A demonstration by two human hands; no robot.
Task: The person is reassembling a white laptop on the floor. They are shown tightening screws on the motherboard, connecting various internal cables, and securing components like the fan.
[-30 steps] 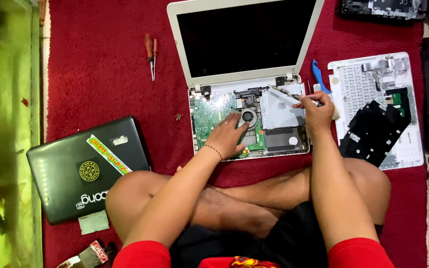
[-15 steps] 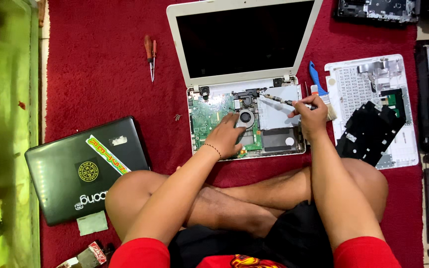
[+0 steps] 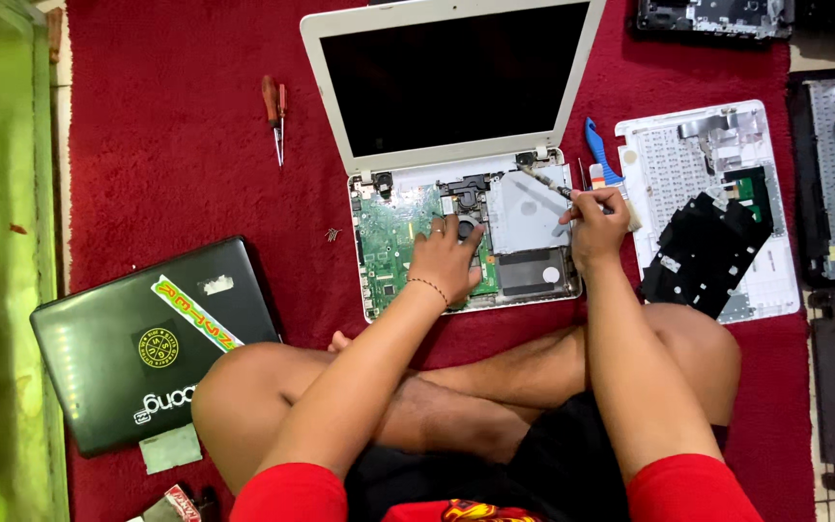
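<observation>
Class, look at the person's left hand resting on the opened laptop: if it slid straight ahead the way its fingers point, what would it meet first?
Probably the black cooling fan just beyond the left hand, then the laptop's hinge edge; depth is unclear.

- Setting: informal laptop repair spot on the floor of a home.
- Work surface: red carpet; person sits cross-legged.
- Evidence: opened white laptop, detached keyboard panel, screwdrivers, closed dark laptop, more dismantled laptops alongside.
</observation>
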